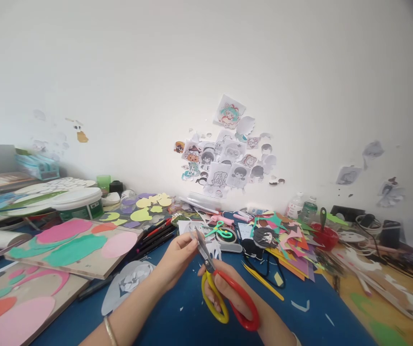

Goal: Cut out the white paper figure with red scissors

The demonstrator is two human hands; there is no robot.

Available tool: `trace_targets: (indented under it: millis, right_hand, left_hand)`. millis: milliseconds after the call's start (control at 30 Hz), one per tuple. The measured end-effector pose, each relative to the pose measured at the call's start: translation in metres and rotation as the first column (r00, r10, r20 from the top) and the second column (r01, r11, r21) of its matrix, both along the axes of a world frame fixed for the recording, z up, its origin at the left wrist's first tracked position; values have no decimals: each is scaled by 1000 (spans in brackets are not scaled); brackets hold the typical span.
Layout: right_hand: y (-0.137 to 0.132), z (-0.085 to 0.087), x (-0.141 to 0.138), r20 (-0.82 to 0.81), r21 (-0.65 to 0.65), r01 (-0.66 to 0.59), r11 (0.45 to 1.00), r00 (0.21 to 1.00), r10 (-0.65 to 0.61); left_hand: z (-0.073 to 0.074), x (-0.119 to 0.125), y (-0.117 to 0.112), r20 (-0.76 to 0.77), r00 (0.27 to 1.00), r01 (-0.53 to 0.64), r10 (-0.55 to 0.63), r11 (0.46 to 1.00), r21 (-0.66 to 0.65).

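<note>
A person's right hand works a pair of scissors w/ red and yellow handle loops over a blue table, fingers threaded through the loops and curled shut round them. The blades run up and away from the loops toward the upper left, their long axis tilted slightly left of vertical, tips meeting the left hand. That hand, approx. level w/ the blade tips and just to their left, pinches a small pale paper piece between thumb and fingertips; the piece looks to sit at or between the blades, though blur hides the exact contact and how far the blades gape. The left hand is the nearer one to the paper; its forearm (a thin bangle at the wrist) angles in from lower left, the right wrist enters from lower right. Around them: a heap of coloured paper, small green-handled scissors, a white tub, boards w/ pink and green shapes, and cartoon cut-outs stuck to the wall.
</note>
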State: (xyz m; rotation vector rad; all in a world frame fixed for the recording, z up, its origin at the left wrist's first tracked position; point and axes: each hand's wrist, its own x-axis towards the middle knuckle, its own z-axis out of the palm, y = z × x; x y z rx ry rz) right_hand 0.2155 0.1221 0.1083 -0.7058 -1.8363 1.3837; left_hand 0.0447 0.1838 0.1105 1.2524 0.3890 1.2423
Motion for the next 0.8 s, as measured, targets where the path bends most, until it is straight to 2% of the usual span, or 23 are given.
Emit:
trace_targets:
  millis: [333,500,800]
  right_hand:
    - [6,-3,-7,-33,-86,50,995,998,-53]
    - [8,-3,-10,-43,-81,63,995,997,-66]
    - [8,-3,-10,-42,-72,66,995,997,-69]
  left_hand:
    - [-1,-3,2,-95,989,-106,117,989,107]
    - [-1,-2,2,-76,991,-98,106,989,107]
    - [-5,4,2,26,1000,-7,7,1000,-11]
